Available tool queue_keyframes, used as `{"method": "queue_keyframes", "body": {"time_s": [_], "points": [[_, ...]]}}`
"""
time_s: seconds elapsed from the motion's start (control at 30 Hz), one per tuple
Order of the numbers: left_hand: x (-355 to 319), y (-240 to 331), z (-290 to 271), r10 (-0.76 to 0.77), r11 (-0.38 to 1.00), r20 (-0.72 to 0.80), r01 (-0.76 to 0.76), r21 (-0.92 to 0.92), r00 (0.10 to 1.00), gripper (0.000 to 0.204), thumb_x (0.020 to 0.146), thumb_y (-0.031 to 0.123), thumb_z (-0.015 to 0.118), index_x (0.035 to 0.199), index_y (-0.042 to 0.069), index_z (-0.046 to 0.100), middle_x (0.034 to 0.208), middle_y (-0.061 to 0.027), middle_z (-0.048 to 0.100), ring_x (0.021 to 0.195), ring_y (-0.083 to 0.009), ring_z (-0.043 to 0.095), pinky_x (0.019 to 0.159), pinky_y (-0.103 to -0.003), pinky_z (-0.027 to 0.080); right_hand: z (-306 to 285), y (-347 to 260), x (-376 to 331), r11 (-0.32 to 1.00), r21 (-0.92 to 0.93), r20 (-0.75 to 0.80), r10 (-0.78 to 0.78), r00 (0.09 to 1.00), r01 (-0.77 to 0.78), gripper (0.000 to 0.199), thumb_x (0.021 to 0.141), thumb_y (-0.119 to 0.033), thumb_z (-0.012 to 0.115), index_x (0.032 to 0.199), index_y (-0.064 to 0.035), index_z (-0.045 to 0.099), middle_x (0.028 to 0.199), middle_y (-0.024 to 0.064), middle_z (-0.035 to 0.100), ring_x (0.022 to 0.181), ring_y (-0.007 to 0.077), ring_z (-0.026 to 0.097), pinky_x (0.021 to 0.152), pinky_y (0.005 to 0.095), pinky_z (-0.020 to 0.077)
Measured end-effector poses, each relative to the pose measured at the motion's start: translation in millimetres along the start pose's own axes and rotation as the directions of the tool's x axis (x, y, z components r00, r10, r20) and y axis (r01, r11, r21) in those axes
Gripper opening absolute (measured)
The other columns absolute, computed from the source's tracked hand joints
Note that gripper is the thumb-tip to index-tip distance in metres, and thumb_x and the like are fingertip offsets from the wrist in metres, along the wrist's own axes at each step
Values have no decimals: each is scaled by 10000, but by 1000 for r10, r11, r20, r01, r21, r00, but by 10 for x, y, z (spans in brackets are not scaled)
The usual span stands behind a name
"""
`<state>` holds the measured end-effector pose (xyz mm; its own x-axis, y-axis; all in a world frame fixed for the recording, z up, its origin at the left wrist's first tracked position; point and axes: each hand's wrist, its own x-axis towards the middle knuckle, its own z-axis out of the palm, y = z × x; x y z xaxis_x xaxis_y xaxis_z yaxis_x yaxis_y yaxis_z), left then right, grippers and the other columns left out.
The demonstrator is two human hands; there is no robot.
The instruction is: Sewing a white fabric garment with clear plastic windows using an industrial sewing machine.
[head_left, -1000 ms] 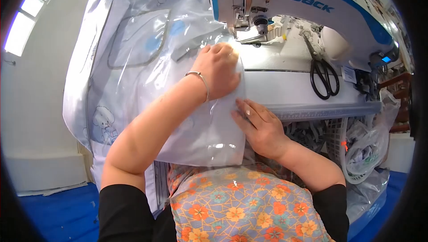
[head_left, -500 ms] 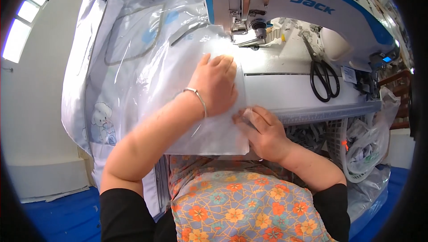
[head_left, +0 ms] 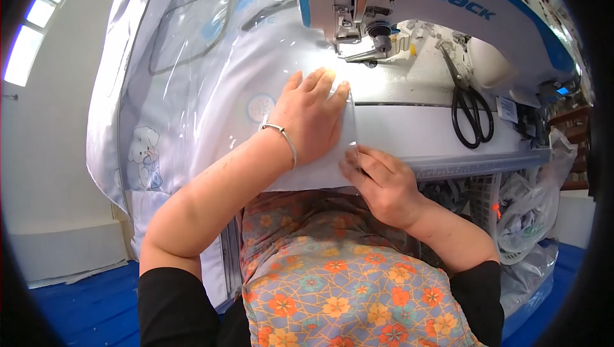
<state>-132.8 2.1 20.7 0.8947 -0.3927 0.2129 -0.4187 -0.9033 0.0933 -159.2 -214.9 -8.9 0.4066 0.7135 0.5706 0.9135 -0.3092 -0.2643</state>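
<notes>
A white fabric piece [head_left: 217, 123] with pale blue prints and a cartoon dog lies under shiny clear plastic, spreading across the left of the worktable up to a sewing machine [head_left: 384, 1]. Flat on the fabric, just in front of the machine's presser foot [head_left: 355, 54], rests my left hand [head_left: 310, 113], its fingers stretched out and slightly apart. My right hand [head_left: 387, 184] pinches the right edge of the fabric and plastic near the front of the table. A bright lamp glow washes out the fabric around the needle area, so the stitching there cannot be made out.
Black-handled scissors [head_left: 470, 104] lie on the machine bed to the right. A ruler strip [head_left: 473, 163] runs along the table's front edge. Below it hangs a white plastic basket [head_left: 511, 254] with scraps and clear bags. Small scraps lie behind the presser foot.
The fabric's near edge has shifted away from me, toward the machine. My left hand's fingers have spread a little, and my right hand still pinches the edge.
</notes>
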Motion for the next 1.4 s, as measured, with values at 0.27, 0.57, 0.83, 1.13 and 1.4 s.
{"method": "queue_keyframes", "body": {"time_s": [0.27, 0.57, 0.83, 1.13, 1.4], "points": [[-27, 154, 62, -40, 999, -57, 39, -17, 998, 521, 859, 200, 591, 1306, -61, 530, 1352, -233, 522, 1313, -355, 456, 1111, -496, 337, 14, 38, 45, 1000, -11, 19, 15, 1000, -14, 312, 796, -27, 618, 1091, 32, 702, 1208, 150, 651, 1112, 305, 632, 909, 391, 547], [43, 3, 126, 29, 982, -147, -56, -180, 989, 448, 816, 122, 582, 1216, -79, 577, 1231, -213, 586, 1189, -372, 538, 1046, -475, 407, 11, 255, 258, 999, 24, 92, 41, 995, -43, 345, 805, -27, 616, 1138, 48, 668, 1226, 191, 632, 1143, 339, 611, 944, 391, 522], [67, -183, 10, 168, 936, -156, -207, -285, 973, 395, 751, 60, 603, 1129, -50, 631, 1167, -182, 615, 1098, -341, 580, 1009, -450, 442, 77, 451, 418, 998, 51, 97, 32, 995, -38, 352, 802, -15, 614, 1145, 55, 657, 1231, 202, 632, 1154, 340, 612, 979, 396, 506], [-70, -277, 97, 191, 959, -230, -231, -163, 954, 318, 782, 76, 631, 1091, 51, 699, 1164, -72, 657, 1031, -279, 621, 896, -391, 501, 87, 437, 430, 984, 134, 16, 118, 993, -119, 307, 785, 48, 612, 1085, 33, 677, 1147, 172, 666, 1113, 338, 636, 948, 407, 528], [-7, -9, 193, 23, 999, -190, -29, -32, 981, 174, 768, 104, 634, 938, 69, 646, 909, -50, 597, 838, -217, 621, 731, -374, 514, -221, 691, 322, 918, 59, -44, 396, 917, -393, 233, 825, 50, 586, 1033, -30, 654, 1045, 153, 675, 1004, 338, 646, 893, 401, 513]]}}
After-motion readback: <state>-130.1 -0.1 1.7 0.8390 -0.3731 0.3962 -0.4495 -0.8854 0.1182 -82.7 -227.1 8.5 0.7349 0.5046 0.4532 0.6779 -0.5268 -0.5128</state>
